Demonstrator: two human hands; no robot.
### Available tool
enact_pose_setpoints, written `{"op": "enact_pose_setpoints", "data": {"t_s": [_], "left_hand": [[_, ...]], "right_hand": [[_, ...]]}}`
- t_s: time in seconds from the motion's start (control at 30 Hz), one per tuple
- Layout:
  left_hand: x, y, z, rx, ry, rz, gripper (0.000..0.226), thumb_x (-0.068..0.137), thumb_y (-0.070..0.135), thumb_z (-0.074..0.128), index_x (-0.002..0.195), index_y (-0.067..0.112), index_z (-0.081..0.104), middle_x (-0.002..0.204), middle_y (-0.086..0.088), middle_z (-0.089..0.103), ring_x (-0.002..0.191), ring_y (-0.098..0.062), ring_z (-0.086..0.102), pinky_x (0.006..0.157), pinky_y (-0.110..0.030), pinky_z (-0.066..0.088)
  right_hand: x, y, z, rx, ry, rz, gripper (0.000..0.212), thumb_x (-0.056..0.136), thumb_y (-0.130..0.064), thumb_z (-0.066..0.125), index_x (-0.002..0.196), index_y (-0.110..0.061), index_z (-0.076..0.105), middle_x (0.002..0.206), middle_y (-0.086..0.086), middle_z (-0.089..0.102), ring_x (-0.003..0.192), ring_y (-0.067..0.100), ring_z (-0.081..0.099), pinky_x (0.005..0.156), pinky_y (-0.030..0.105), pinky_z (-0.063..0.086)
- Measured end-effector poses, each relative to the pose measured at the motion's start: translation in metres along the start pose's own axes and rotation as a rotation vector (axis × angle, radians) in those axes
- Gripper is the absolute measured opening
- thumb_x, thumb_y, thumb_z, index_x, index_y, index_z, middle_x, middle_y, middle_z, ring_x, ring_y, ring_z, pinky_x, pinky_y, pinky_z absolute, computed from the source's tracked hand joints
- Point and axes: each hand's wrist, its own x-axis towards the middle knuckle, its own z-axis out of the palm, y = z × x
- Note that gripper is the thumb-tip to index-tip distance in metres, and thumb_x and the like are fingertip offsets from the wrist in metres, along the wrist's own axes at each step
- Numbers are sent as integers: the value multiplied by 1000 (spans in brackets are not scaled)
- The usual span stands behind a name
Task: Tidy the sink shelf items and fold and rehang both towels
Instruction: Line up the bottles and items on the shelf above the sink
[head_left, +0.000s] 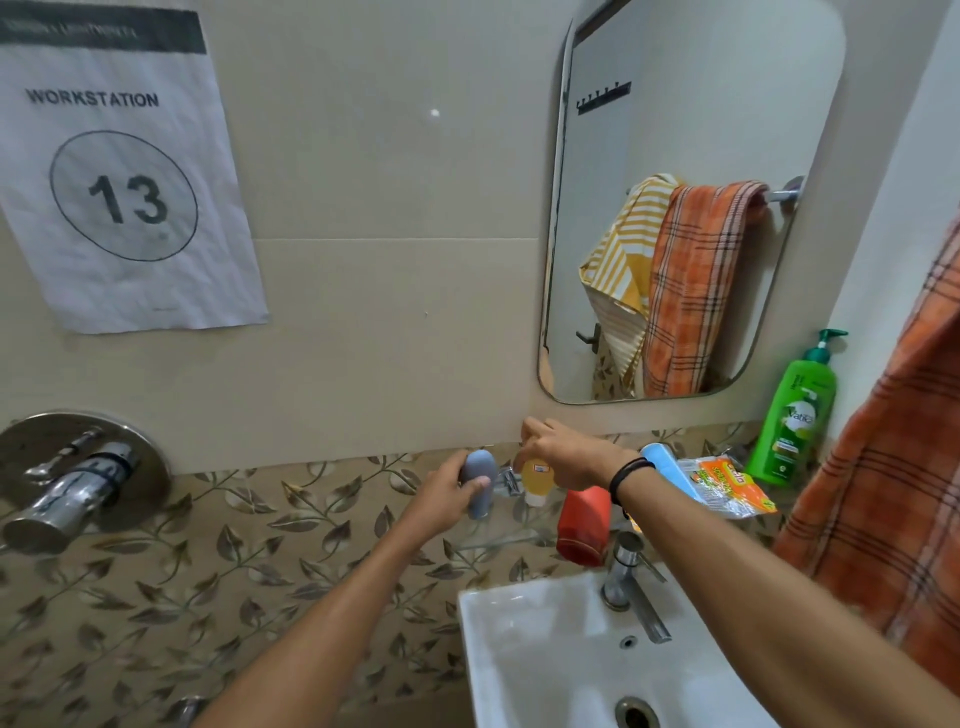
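My left hand (449, 496) grips a small grey-blue bottle (479, 483) at the left end of the glass sink shelf (483, 543). Just right of it, my right hand (563, 452) holds a small yellow bottle (537, 480) from above, cap down. A red bottle (583, 525) stands on the shelf below my right wrist. Further right lie a light blue item (667, 467), a scrub pad packet (732, 483) and a tall green pump bottle (792, 415). An orange checked towel (883, 493) hangs at the right edge. The mirror (597, 208) reflects it beside a yellow striped towel.
A white basin (519, 649) with a chrome tap (631, 582) sits below the shelf. A chrome wall mixer (67, 488) juts out at the left. A paper workstation sign (119, 171) is stuck on the tiled wall.
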Motion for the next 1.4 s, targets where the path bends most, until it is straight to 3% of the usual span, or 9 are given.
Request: {"op": "enact_pose_setpoints", "data": {"t_s": [0.13,0.37,0.5,0.6,0.73,0.9,1.13,1.3,1.4], "left_hand": [[1,3,-6,-62,-30,-4,40,91,6,72,127,15,59,113,-5,66,103,-24,65,89,-46,60],[1,2,-5,-24,-15,35,46,83,9,80,123,21,62,113,0,69,102,-21,67,85,-35,57],[-4,7,-6,-57,-50,52,70,79,11,81,140,32,53,129,-1,57,106,-16,62,85,-27,55],[-6,14,-19,-134,-223,84,88,77,-10,69,146,40,45,142,1,47,123,-18,53,93,-31,55],[-3,27,-40,-182,-378,98,82,78,-24,44,137,31,58,143,4,53,129,-15,53,94,-35,54],[9,30,-41,-27,-408,135,61,86,-21,54,127,22,66,137,-6,56,124,-22,56,88,-27,56],[14,22,-33,262,-210,197,48,83,19,81,126,32,65,115,0,53,107,-19,59,96,-36,54],[10,20,-13,313,18,211,40,78,27,83,114,23,66,100,1,54,94,-18,54,72,-25,41],[9,20,-5,337,85,218,40,79,31,83,113,19,66,99,3,56,94,-17,51,74,-29,36]], "right_hand": [[-1,-3,4,56,-28,1,60,83,11,53,132,-23,62,128,7,43,114,26,45,90,30,43],[-6,-4,-9,256,6,97,52,88,-4,65,135,-23,54,130,8,57,120,27,52,99,42,46],[-8,-6,-10,276,26,134,53,88,-1,66,135,-22,55,135,7,60,124,28,52,100,43,46],[-9,-4,-11,319,33,152,55,86,1,66,135,-22,56,131,8,62,121,28,54,98,43,48],[-11,-4,-12,393,47,159,51,84,4,64,129,-21,62,126,7,64,115,26,57,92,36,50],[-12,-4,-15,427,53,153,49,84,8,59,122,-22,67,119,6,68,110,22,61,85,32,51],[-16,4,-11,403,61,161,51,82,8,58,117,-27,67,118,8,68,110,27,61,89,44,54],[-18,11,-9,421,62,181,48,84,6,62,121,-23,67,125,5,66,110,21,58,84,30,47],[-18,12,-8,431,60,181,48,85,6,61,123,-24,66,126,4,64,110,21,56,82,29,44]]}}
